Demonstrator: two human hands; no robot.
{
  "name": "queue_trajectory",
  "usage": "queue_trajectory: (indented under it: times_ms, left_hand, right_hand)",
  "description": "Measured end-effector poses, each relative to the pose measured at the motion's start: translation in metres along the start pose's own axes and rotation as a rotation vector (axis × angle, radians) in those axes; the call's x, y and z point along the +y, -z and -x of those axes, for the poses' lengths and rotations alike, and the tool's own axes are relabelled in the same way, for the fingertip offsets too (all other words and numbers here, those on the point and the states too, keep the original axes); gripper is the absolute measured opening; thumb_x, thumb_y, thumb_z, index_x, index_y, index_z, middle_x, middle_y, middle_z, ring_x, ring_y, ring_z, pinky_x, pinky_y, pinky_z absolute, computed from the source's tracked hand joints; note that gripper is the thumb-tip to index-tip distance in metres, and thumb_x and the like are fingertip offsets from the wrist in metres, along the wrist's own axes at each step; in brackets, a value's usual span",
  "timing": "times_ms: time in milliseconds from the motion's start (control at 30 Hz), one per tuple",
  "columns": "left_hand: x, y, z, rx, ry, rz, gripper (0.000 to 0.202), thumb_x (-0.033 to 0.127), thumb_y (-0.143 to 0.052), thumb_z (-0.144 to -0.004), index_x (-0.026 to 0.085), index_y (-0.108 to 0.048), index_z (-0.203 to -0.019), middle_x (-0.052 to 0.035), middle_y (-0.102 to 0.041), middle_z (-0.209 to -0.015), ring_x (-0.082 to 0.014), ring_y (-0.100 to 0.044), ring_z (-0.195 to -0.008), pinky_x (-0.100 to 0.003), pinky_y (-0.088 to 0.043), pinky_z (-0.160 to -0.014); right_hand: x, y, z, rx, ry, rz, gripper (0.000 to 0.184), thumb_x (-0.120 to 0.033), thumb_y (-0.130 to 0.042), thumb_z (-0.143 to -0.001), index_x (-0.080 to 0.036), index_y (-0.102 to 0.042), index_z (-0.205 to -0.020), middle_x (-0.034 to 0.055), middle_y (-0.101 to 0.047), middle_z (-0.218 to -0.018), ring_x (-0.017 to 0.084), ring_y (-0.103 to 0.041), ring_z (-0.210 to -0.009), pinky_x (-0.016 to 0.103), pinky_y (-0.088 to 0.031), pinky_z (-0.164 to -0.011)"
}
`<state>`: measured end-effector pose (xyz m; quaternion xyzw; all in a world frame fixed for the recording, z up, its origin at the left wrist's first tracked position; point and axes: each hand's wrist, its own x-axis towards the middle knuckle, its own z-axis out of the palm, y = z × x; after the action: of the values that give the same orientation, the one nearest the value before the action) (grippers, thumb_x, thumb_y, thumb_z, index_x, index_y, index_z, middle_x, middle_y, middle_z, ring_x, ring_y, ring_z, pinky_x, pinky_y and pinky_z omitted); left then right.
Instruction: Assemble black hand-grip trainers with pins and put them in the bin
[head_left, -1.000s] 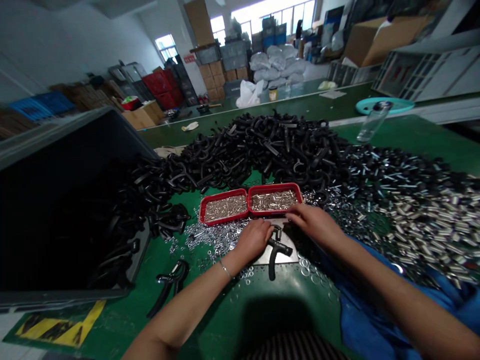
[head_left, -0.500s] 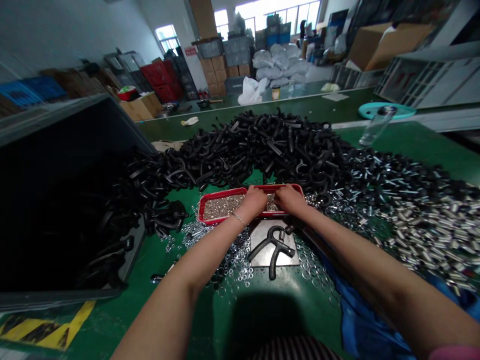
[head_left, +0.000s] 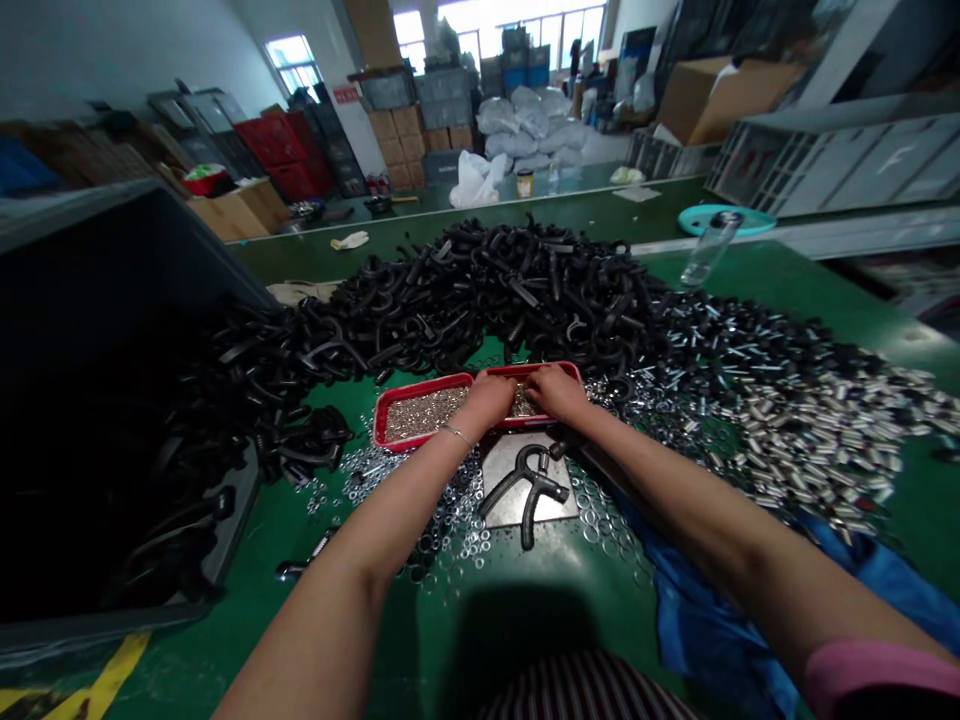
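Note:
My left hand [head_left: 491, 399] and my right hand [head_left: 556, 393] reach into the right one of two red trays [head_left: 576, 373], among small metal parts [head_left: 523, 402]. Both sets of fingers are bent down and drawn together; their tips are hidden, so whatever they hold cannot be made out. The left red tray [head_left: 381, 428] holds many small shiny pieces. Just below the trays, a black hand grip [head_left: 530, 492] with a small spring lies on a square metal plate [head_left: 556, 511].
Black handles [head_left: 480, 285] are heaped behind the trays. Loose rings [head_left: 592, 520] flank the plate. Metal cylinders [head_left: 825, 440] and a blue cloth [head_left: 697, 610] lie to the right. A large dark bin [head_left: 225, 240] stands left, a clear bottle [head_left: 709, 250] at back right.
The whole view has shifted, so the scene sits a little further left. Both hands stay in the right red tray, with the right fingers slightly nearer the left hand.

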<state>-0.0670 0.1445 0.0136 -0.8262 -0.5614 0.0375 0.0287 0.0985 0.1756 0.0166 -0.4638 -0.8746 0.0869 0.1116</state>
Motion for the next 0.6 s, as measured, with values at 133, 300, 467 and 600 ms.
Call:
queue_trajectory:
  times_ms: [133,300,467,600]
  left_hand:
    - [-0.001,0.002,0.001,0.006,-0.016,-0.012,0.027,0.012,-0.042,-0.095,0.011,-0.066,-0.109,-0.0164,-0.072,-0.106,-0.0238,-0.067,-0.102,-0.038,-0.040,-0.096]
    - [-0.002,0.001,0.000,-0.015,-0.020,-0.002,0.024,0.010,-0.048,-0.091,0.009,-0.069,-0.103,-0.0169,-0.073,-0.102,-0.0236,-0.068,-0.098,-0.038,-0.040,-0.097]
    - [-0.001,0.001,0.000,-0.017,-0.025,0.015,0.023,0.011,-0.050,-0.089,0.009,-0.070,-0.101,-0.0184,-0.073,-0.104,-0.0245,-0.068,-0.100,-0.038,-0.039,-0.097]
    - [-0.002,0.001,0.002,-0.002,-0.033,0.033,0.022,0.016,-0.051,-0.092,0.010,-0.072,-0.095,-0.0171,-0.074,-0.099,-0.0247,-0.068,-0.098,-0.038,-0.039,-0.094]
  right_hand:
    - [-0.003,0.019,0.049,0.112,0.047,-0.047,0.025,-0.027,-0.045,-0.100,-0.017,-0.066,-0.110,0.0119,-0.065,-0.115,0.024,-0.051,-0.113,0.036,-0.039,-0.101]
    - [0.012,0.005,0.169,0.211,0.039,-0.083,0.039,-0.027,-0.050,-0.096,-0.020,-0.054,-0.134,0.0142,-0.055,-0.134,0.031,-0.050,-0.116,0.048,-0.041,-0.101]
    - [0.054,-0.016,0.221,0.206,-0.002,-0.047,0.049,-0.018,-0.038,-0.096,-0.019,-0.045,-0.145,0.0159,-0.060,-0.126,0.029,-0.055,-0.109,0.046,-0.046,-0.096]
    - [0.087,-0.005,0.210,0.254,-0.129,0.039,0.044,-0.023,-0.039,-0.096,-0.012,-0.054,-0.136,0.0199,-0.063,-0.114,0.032,-0.057,-0.102,0.047,-0.047,-0.090]
